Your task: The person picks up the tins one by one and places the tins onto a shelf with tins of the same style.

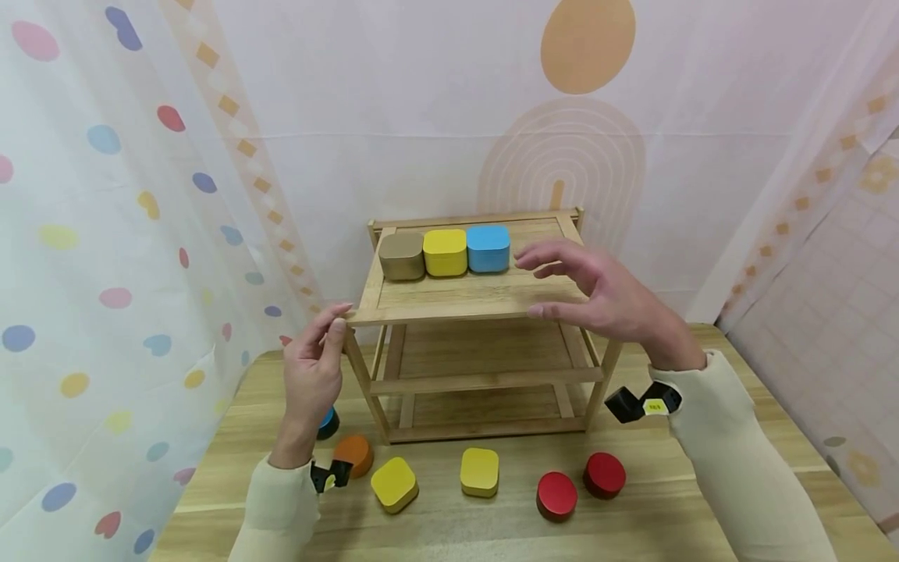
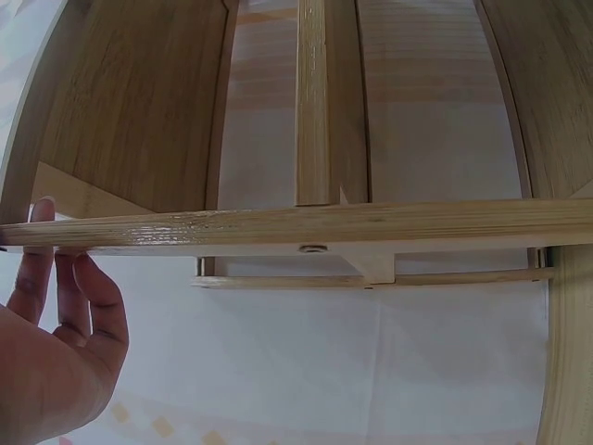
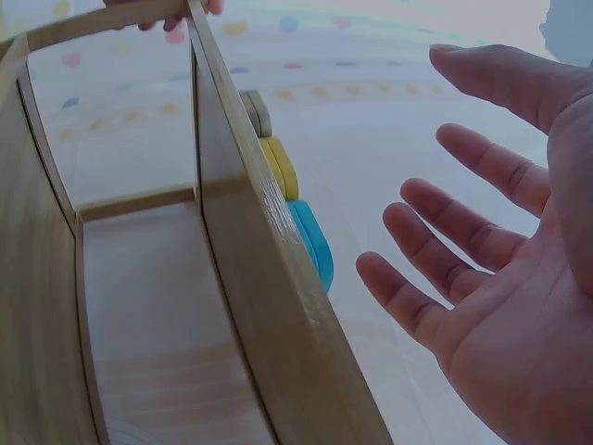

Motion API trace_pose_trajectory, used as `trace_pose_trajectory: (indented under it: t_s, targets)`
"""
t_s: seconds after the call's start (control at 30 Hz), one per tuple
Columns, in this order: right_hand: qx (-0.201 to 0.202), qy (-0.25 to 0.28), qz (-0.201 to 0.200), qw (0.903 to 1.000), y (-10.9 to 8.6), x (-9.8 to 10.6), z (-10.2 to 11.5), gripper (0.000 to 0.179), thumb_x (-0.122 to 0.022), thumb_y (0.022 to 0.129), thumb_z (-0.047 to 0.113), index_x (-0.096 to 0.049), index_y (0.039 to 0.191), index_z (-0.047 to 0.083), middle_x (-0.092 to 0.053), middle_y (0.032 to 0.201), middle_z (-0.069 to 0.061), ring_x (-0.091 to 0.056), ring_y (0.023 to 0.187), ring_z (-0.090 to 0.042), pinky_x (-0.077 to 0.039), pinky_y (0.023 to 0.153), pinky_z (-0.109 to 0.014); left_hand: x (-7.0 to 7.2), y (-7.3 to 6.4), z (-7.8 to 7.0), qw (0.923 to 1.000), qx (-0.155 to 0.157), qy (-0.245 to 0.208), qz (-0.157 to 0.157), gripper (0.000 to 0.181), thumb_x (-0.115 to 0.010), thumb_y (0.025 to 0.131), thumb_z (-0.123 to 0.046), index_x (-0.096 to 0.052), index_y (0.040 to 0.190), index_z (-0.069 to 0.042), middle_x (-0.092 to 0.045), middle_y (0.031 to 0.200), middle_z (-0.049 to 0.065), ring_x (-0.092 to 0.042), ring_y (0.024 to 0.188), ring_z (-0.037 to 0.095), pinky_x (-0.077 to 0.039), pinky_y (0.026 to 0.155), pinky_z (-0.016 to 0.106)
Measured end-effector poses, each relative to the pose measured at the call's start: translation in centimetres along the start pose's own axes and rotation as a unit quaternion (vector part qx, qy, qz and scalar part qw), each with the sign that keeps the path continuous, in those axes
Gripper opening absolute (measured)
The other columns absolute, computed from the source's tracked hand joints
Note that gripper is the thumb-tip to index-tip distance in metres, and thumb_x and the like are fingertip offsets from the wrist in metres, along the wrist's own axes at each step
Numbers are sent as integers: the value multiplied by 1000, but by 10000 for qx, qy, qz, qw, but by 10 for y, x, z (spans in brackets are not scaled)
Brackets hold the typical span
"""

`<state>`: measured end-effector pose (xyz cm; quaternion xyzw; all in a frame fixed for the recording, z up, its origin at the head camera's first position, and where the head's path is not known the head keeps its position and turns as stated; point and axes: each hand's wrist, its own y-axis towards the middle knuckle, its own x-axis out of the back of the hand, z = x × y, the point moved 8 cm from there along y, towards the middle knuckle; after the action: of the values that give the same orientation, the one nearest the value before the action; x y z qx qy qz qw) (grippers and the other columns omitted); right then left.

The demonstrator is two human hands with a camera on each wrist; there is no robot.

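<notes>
"Where were your hands?"
"My left hand gripped the shelf by its front-left corner; my right hand, fingers wide, hung above its right side; the blue block stood atop."

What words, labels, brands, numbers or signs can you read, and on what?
No text is readable.
Yellow label on the right wrist's black device: dark marks, too small to read.
Yellow patch on the left wrist's black device: too small to tell.
Rack, gold block, shelved yellow block, blue block: no text seen.
</notes>
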<state>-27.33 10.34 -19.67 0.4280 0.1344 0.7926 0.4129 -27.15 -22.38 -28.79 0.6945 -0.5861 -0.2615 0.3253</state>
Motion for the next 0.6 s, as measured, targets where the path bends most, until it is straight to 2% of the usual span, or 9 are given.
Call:
trace_pose_trajectory:
  t_s: [0.13,0.2,0.23,0.33,0.4,0.43,0.57,0.6]
  targets:
    - [96,284,77,9995,-7,-3,2,46,-71,82,-11,-55,125,-6,-54,133,-5,-50,127,-18,-43,104,-35,0,1,2,10000,46,73,-19,25,-51,101,1,-64,120,9,-65,93,-5,-22,41,7,-18,39,26]
    - [108,459,111,9988,-12,-4,2,45,-70,83,-13,-54,124,-9,-54,133,-4,-51,126,-21,-43,105,-35,0,0,2,9999,67,98,-18,25,-51,101,1,-65,120,7,-68,105,-4,-22,41,7,-19,39,25]
    - [118,543,124,9984,-14,-5,2,44,-69,83,-13,-53,124,-10,-54,133,-4,-51,126,-23,-43,104,-34,0,0,2,9999,73,93,-14,25,-51,101,1,-67,120,4,-68,110,-3,-22,41,7,-19,38,25]
    - [180,717,179,9971,-21,-10,2,44,-68,82,-15,-52,122,-13,-53,132,-13,-53,124,-27,-43,104,-34,-1,0,2,10000,78,1,5,26,-51,101,2,-67,121,3,-68,112,-3,-23,41,7,-19,39,25]
    - [224,770,233,9965,-25,-14,2,43,-68,82,-15,-53,122,-12,-52,132,-19,-53,123,-27,-43,105,-33,-1,1,1,10000,69,-22,11,25,-51,101,2,-66,121,5,-68,97,-8,-23,41,7,-19,39,25]
    - [234,797,269,9962,-28,-17,2,44,-68,82,-15,-54,122,-10,-52,132,-19,-53,124,-25,-43,106,-32,-1,1,1,10000,63,-34,7,25,-51,100,2,-66,121,6,-68,96,-9,-23,41,6,-18,39,25]
    - [212,989,463,9938,-36,-29,2,43,-68,82,-15,-57,121,-4,-55,132,-10,-52,126,-20,-40,108,-30,-1,2,0,10000,33,18,-16,25,-51,100,2,-65,121,7,-68,97,-9,-23,41,7,-19,39,25]
    - [197,1039,519,9930,-38,-32,1,42,-68,82,-15,-58,121,-3,-55,133,-7,-51,126,-20,-39,109,-30,-1,1,0,10000,26,-2,-21,25,-52,100,2,-65,121,7,-69,106,-6,-23,41,7,-19,39,25]
